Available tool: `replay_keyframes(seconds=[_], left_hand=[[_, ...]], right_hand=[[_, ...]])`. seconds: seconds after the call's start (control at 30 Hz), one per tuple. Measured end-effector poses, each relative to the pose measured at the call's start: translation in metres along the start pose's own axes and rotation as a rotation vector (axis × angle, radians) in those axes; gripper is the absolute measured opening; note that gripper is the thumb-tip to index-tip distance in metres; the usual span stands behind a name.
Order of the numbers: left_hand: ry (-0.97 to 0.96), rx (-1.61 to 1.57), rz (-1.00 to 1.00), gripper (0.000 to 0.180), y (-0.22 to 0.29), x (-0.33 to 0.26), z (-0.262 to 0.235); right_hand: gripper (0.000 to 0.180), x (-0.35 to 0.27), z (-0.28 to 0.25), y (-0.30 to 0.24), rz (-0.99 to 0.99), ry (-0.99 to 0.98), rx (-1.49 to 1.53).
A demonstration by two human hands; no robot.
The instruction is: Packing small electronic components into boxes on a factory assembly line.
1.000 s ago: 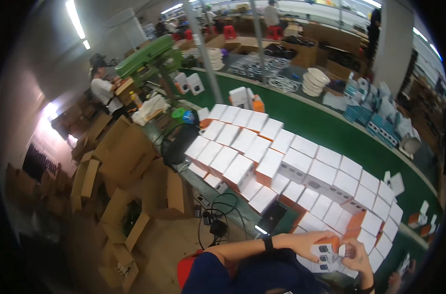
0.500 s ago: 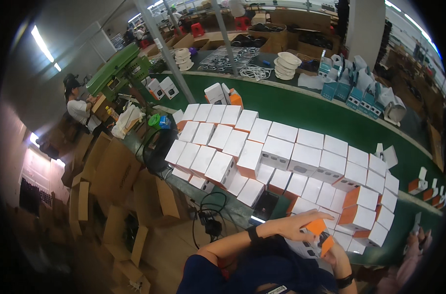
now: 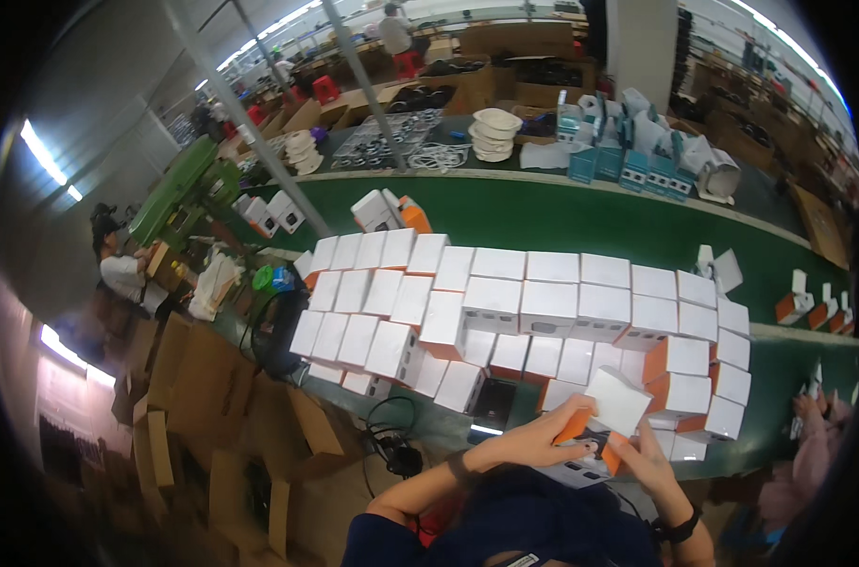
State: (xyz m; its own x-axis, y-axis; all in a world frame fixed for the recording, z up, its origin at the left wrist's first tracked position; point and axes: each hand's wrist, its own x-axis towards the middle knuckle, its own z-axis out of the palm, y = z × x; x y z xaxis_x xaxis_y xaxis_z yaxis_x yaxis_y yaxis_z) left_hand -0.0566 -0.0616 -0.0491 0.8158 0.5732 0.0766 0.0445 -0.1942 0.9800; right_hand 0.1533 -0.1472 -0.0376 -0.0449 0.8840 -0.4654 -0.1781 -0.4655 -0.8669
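Close to my body, both hands are on one small white carton with orange inner flaps. Its white lid stands raised. On the left side, my left hand grips the carton by an orange flap. My right hand has its thumb against another orange flap on the right side. What lies inside the carton is mostly hidden by fingers and flaps. Beyond my hands, stacked white and orange boxes cover the table in rows, some layered higher. A dark flat device lies at the table's near edge.
A green belt runs behind the boxes. Teal boxes stand on the far bench. At right, a co-worker's hands are over the table. Black cables hang at the near edge; open cardboard cartons stand lower left.
The carton's white lid has come up into view between my hands. My left hand has shifted along the orange flap. The whole view has turned slightly, moving the far bench leftward.
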Motion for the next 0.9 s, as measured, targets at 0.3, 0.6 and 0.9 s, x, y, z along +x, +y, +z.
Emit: replay_keyframes(seconds=[0.3, 0.6, 0.9], left_hand=[[0.591, -0.321, -0.078, 0.027, -0.019, -0.021, 0.022], [0.676, -0.784, -0.118, 0.034, -0.011, -0.007, 0.023], [0.959, -0.711, 0.105, 0.030, 0.015, 0.063, 0.002]], right_hand=[[0.060, -0.004, -0.023, 0.016, 0.092, -0.330, 0.389], [0.063, -0.002, -0.016, 0.050, -0.051, -0.059, 0.137], [0.039, -0.020, 0.005, -0.082, -1.080, 0.307, -1.363]])
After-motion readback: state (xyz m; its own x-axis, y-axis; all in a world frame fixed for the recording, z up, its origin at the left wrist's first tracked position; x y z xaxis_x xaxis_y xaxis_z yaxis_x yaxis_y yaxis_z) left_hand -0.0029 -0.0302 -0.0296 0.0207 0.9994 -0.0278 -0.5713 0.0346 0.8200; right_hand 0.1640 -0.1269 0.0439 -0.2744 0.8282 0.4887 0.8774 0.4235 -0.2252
